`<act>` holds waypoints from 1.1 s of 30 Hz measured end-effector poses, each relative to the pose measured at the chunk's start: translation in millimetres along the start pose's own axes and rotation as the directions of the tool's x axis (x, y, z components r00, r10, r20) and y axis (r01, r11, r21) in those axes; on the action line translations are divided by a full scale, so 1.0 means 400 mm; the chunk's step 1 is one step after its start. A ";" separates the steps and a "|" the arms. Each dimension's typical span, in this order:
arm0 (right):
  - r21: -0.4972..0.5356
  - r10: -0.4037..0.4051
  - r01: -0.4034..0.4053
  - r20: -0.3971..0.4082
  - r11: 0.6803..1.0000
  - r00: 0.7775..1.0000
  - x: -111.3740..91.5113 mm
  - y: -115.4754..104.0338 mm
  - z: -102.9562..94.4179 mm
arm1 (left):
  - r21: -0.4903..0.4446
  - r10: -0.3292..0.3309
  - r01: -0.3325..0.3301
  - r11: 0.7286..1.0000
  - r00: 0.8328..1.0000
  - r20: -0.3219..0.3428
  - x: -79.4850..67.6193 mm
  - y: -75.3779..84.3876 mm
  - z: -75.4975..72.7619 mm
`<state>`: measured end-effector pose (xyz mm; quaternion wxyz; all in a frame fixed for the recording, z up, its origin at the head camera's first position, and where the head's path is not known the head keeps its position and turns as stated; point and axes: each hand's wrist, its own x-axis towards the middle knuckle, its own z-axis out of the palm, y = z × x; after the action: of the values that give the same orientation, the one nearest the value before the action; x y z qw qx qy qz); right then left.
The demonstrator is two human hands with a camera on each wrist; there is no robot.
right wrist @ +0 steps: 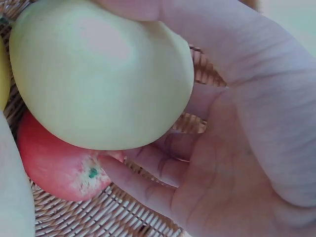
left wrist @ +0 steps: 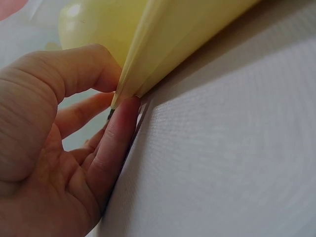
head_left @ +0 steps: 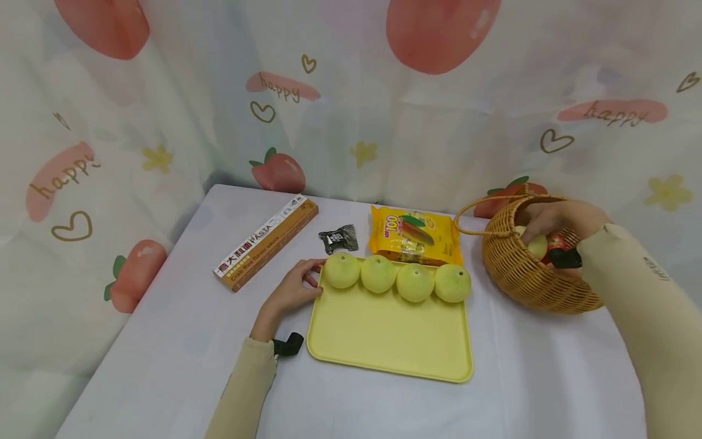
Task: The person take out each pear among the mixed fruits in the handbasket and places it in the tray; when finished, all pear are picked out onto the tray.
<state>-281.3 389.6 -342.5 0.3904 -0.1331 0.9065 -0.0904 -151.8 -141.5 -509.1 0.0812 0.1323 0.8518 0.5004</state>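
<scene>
Beige sleeves (head_left: pixel 644 317) come closest to the head camera, leading to two hands set well apart. At the right, the right hand (head_left: pixel 567 218) reaches inside a wicker basket (head_left: pixel 526 286); from above its grasp is partly hidden, but the right wrist view shows thumb and fingers curled around a smooth, pale green fruit (right wrist: pixel 101 79), with a red fruit (right wrist: pixel 64 168) bearing a green spot close by the fingers. Left hand (head_left: pixel 293 289) pinches the near-side rim of a smooth yellow tray (head_left: pixel 389 332); only the left wrist view shows the thumb above and a finger under that edge. Between the hands, four round yellow-green fruits (head_left: pixel 378 274) line the tray's far side. Beyond them lies a glossy yellow packet (head_left: pixel 417 235); just ahead of the left hand, a crinkled dark wrapper (head_left: pixel 337 238); to that hand's left, a long slim carton (head_left: pixel 269 241). Finely woven cloth covers the bench (head_left: pixel 340 408).
</scene>
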 end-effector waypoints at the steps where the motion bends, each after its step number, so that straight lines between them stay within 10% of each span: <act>1: 0.026 0.002 -0.002 0.006 1.000 1.000 -0.009 -0.001 -0.003 | 0.001 0.001 -0.001 1.000 1.000 0.001 0.001 0.000 0.000; 22: 0.104 -0.002 0.038 -0.320 0.994 0.947 -0.172 0.001 0.023 | 0.005 0.006 -0.006 1.000 1.000 0.000 -0.001 0.005 -0.010; 33: 0.155 -0.033 0.121 -0.476 0.980 0.879 -0.263 -0.040 0.068 | 0.003 0.023 -0.023 1.000 1.000 0.011 -0.001 0.009 -0.004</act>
<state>-189.2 405.8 -284.6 0.1650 -0.1074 0.9561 -0.2173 -151.5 -141.2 -505.1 0.0799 0.1449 0.8505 0.4994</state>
